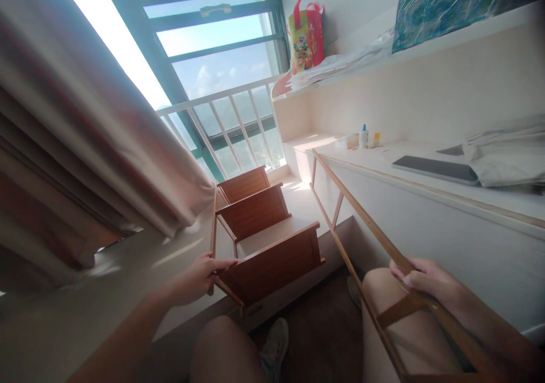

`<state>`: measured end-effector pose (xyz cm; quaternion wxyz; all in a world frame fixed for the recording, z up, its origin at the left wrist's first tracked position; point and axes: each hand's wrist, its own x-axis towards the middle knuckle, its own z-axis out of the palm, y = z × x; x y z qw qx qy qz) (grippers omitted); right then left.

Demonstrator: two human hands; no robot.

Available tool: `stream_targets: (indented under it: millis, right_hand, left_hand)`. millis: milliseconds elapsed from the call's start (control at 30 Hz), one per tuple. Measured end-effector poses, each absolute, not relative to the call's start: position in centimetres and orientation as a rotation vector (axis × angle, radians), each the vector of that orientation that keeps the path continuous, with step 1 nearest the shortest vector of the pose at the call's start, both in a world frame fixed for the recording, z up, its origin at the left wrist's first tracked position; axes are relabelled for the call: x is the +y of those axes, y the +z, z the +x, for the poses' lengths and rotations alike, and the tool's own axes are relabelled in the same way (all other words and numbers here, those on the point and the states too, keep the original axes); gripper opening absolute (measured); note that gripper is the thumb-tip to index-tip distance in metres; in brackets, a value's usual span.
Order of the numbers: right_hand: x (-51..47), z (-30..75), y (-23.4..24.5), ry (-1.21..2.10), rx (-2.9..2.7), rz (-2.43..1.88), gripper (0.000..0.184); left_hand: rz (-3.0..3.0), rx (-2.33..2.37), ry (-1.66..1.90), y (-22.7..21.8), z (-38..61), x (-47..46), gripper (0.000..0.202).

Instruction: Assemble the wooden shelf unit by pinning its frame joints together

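Note:
A brown wooden shelf unit (268,264) with several boards stands in front of me, joined to a thin side frame on its left. My left hand (202,278) is closed on the near left corner of this unit, fingers over the edge of the nearest board. On the right, a separate ladder-like wooden side frame (374,226) slants from my lap up toward the white ledge. My right hand (426,278) grips its upper rail near a crossbar, just over my right knee. A gap lies between this frame and the boards' free right ends.
Beige curtains (85,122) hang at the left, beside a window with a white railing (232,105). Along the right runs a white ledge (361,159) carrying a blue-capped bottle (363,137), a dark flat slab (434,169) and cloth. A colourful bag (306,37) sits on the upper shelf.

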<state>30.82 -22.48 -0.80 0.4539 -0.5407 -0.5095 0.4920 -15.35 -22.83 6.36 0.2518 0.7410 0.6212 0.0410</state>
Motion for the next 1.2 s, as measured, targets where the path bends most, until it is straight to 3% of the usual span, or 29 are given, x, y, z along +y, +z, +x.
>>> stream_targets:
  millis: [200,400,800,933,1100,1200]
  right_hand:
    - [-21.0,30.4,-2.8,1.547,-1.144,-1.243,0.031]
    - [-19.7,30.1,-2.4,1.619,-1.16,-1.173,0.032]
    - [-17.9,29.3,-3.1,1.744,-1.131,-1.029,0.03]
    - [-16.8,28.3,-3.1,1.771,-1.148,-0.968,0.032]
    - [-15.6,25.3,-2.0,1.563,-1.172,-1.063,0.029]
    - [-14.8,22.9,-1.5,1.433,-1.224,-1.119,0.029]
  left_hand:
    - [2.026,1.763,0.081,6.9,-18.4,-22.2,0.058]
    - [1.95,1.823,0.067,7.3,-20.7,-22.5,0.047]
    - [2.244,2.158,-0.261,4.1,-28.2,-22.1,0.053]
    - [2.365,2.214,-0.263,4.0,-25.4,-22.1,0.045]
    - [2.535,1.864,-0.023,3.7,-18.1,-21.4,0.041]
    - [2.539,1.725,0.051,2.4,-15.4,-20.6,0.022]
